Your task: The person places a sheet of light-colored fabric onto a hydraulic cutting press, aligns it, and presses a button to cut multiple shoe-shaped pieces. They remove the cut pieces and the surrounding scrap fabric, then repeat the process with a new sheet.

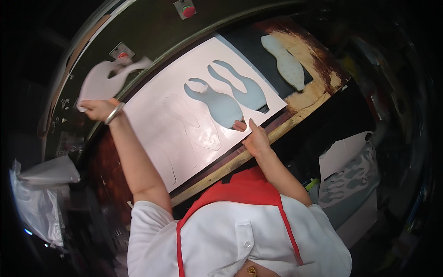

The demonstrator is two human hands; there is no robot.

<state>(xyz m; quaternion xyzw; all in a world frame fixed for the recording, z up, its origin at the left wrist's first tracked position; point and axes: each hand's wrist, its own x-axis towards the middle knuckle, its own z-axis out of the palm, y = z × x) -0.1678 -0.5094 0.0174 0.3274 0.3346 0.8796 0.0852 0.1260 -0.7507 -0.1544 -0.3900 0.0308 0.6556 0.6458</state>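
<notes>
A large pale pink sheet lies slanted across the work table. Two curved, fork-ended openings in it show a blue-grey layer below, and thin outlines of similar shapes mark its left part. Raised off to the left, my left hand grips a pink cut-out piece, forked at one end and slightly blurred. At the sheet's near edge, my right hand is closed around the narrow strip beside an opening. Its fingertips show in that opening, with the thumb on the other side of the strip.
A pale green, curved flat shape rests on a dark board at the far right. Red buttons sit on the dark green machine beam behind the table. Clear plastic bags hang at left; cut sheets lie at lower right.
</notes>
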